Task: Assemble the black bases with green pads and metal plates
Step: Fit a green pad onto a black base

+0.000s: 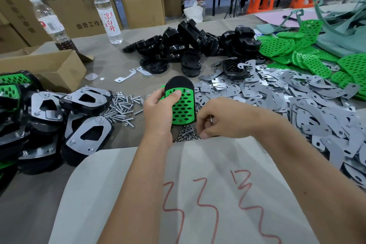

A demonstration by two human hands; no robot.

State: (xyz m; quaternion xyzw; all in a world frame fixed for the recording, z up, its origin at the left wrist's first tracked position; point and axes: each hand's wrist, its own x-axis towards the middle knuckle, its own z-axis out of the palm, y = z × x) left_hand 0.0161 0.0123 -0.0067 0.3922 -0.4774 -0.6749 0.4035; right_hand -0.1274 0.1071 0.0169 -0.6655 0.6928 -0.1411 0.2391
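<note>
My left hand (158, 113) grips a black base (179, 83) with a perforated green pad (183, 108) on its face, thumb pressed on the pad's top. My right hand (219, 120) hovers just right of it over a small heap of nuts (187, 134), fingers curled, pinching something small and metallic I cannot make out. Loose black bases (190, 45) are piled at the back centre. Green pads (309, 51) lie at the back right. Grey metal plates (287, 95) cover the right side.
Finished assemblies (59, 117) are stacked at the left. Screws (120, 108) lie beside them. An open cardboard box (49, 67) and two water bottles (108, 14) stand at the back left. A sheet of paper with red marks (198, 194) lies in front.
</note>
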